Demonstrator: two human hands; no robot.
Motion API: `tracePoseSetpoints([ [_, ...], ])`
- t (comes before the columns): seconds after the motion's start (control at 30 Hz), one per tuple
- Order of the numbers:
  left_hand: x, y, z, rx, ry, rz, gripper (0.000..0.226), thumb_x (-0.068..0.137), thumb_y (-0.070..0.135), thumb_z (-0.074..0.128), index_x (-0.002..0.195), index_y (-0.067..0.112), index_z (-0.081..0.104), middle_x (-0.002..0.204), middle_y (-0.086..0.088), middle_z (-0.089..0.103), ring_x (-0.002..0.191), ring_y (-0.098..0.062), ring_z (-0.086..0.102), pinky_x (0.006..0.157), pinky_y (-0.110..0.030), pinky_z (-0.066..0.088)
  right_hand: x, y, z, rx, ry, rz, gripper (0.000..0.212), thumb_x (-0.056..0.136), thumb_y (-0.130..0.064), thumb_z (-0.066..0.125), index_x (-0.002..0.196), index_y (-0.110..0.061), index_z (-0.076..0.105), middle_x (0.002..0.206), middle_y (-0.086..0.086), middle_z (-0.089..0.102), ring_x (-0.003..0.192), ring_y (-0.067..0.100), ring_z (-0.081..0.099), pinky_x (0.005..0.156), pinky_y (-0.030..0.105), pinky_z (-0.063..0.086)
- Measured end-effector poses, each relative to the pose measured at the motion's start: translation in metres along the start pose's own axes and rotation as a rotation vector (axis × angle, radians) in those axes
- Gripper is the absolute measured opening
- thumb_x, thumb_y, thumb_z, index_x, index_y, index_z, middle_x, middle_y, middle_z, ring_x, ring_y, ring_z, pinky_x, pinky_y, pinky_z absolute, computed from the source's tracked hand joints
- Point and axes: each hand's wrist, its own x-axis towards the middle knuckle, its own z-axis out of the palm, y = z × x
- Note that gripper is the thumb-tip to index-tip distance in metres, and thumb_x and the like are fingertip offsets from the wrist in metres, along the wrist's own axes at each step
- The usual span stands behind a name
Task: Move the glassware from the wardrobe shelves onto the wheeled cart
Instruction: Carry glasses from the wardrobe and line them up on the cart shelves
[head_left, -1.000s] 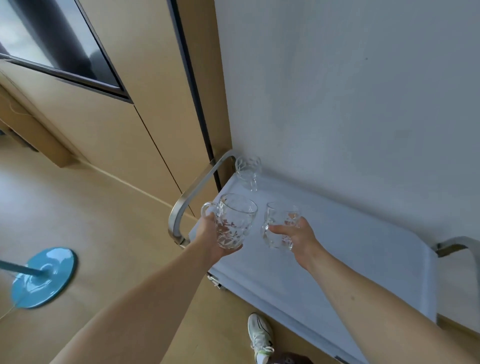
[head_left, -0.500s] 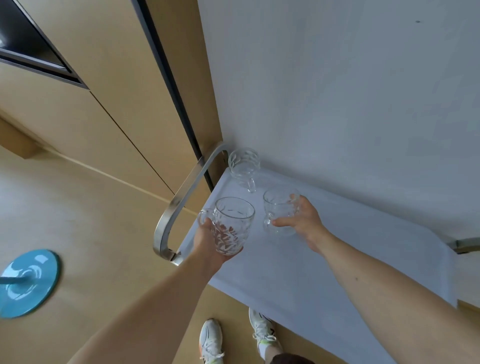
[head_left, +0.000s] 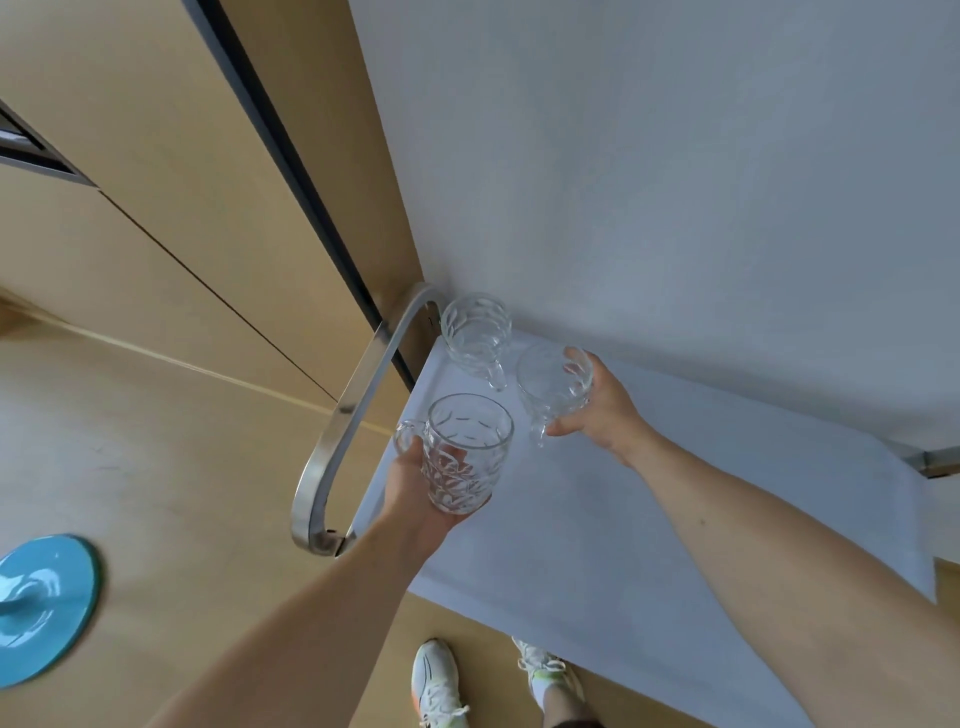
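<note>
lowered beside the corner mug (head_left: 475, 332), right-hand mug (head_left: 553, 387) points its handle toward the camera.

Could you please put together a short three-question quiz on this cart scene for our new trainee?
1. True or false: the left hand holds a glass mug.
2. How many glass mugs are in view?
3. The mug in the cart's far corner is: A) in a grip, B) standing free, C) tipped over.

Key: 1 true; 2 three, counting the mug in the right hand; 3 B.
</note>
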Motion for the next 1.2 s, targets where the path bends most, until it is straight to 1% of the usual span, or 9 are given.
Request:
tracePoseSetpoints([
  [0.17,0.005,0.002,0.006,0.012,0.004,0.004,0.051,0.107,0.052,0.03,0.112,0.017,0.068,0.102,-0.015,0.077,0.106,-0.04,0.07,0.095,-0.061,0.053,-0.001,0.0,-0.002,-0.186,0.13,0.002,0.121,0.051,-0.007,0.098,0.153,-0.026,0.036,0.144,0.001,0.052,0.132,0.021,0.05,0.108,0.039,0.044],
  [0.27,0.005,0.002,0.013,0.028,-0.018,-0.003,0.057,0.107,0.055,0.028,0.118,0.016,0.068,0.107,-0.016,0.076,0.099,-0.038,0.073,0.09,-0.058,0.056,-0.012,-0.002,0.003,-0.152,0.193,0.008,0.117,0.059,0.001,0.087,0.157,-0.024,0.028,0.145,0.007,0.047,0.131,0.029,0.05,0.104,0.047,0.049],
  [0.37,0.005,0.003,0.019,0.026,-0.006,-0.024,0.059,0.106,0.057,0.028,0.113,0.015,0.068,0.099,-0.016,0.077,0.092,-0.037,0.075,0.086,-0.058,0.058,-0.019,-0.008,0.008,-0.108,0.144,0.002,0.12,0.061,0.002,0.083,0.159,-0.028,0.019,0.148,0.009,0.042,0.133,0.03,0.048,0.106,0.048,0.048],
  [0.47,0.004,0.003,0.022,0.021,0.016,-0.024,0.061,0.105,0.059,0.028,0.114,0.014,0.068,0.097,-0.017,0.077,0.092,-0.038,0.075,0.086,-0.058,0.058,-0.02,-0.016,0.01,-0.081,0.133,-0.004,0.127,0.061,-0.006,0.093,0.159,-0.026,0.015,0.154,0.008,0.035,0.142,0.022,0.037,0.115,0.036,0.036],
  [0.57,0.003,0.006,0.022,0.016,0.02,-0.018,0.058,0.105,0.057,0.029,0.118,0.015,0.066,0.109,-0.018,0.074,0.102,-0.04,0.072,0.092,-0.06,0.055,-0.016,-0.024,0.012,-0.089,0.158,-0.006,0.127,0.059,-0.017,0.098,0.158,-0.024,0.02,0.153,0.007,0.038,0.143,0.019,0.036,0.109,0.027,0.032],
  [0.83,0.002,0.01,0.016,-0.002,0.043,-0.014,0.05,0.106,0.048,0.034,0.117,0.012,0.067,0.111,-0.019,0.072,0.106,-0.043,0.068,0.092,-0.06,0.055,0.008,-0.041,0.014,-0.149,0.161,-0.016,0.107,0.063,-0.01,0.089,0.152,-0.026,0.032,0.143,0.004,0.047,0.133,0.022,0.045,0.096,0.025,0.037],
  [0.93,0.003,0.009,0.013,-0.002,0.053,-0.019,0.05,0.105,0.05,0.035,0.117,0.013,0.066,0.114,-0.02,0.07,0.107,-0.043,0.067,0.091,-0.059,0.056,0.014,-0.048,0.013,-0.149,0.134,-0.021,0.109,0.065,-0.008,0.087,0.155,-0.026,0.028,0.147,0.003,0.045,0.134,0.022,0.045,0.101,0.029,0.042],
  [1.1,0.005,0.007,0.01,-0.019,0.053,-0.046,0.053,0.105,0.05,0.036,0.128,0.011,0.062,0.124,-0.022,0.067,0.112,-0.044,0.065,0.097,-0.059,0.053,0.021,-0.052,0.013,-0.158,0.11,-0.017,0.113,0.066,-0.01,0.087,0.157,-0.03,0.023,0.151,0.003,0.042,0.138,0.021,0.041,0.094,0.025,0.037],
  [1.2,0.002,0.008,0.012,-0.02,0.045,-0.05,0.055,0.105,0.051,0.037,0.133,0.01,0.06,0.126,-0.022,0.066,0.112,-0.044,0.065,0.098,-0.06,0.052,0.015,-0.048,0.011,-0.159,0.107,0.0,0.126,0.064,-0.017,0.094,0.16,-0.029,0.013,0.157,0.005,0.035,0.144,0.023,0.034,0.105,0.028,0.034],
])
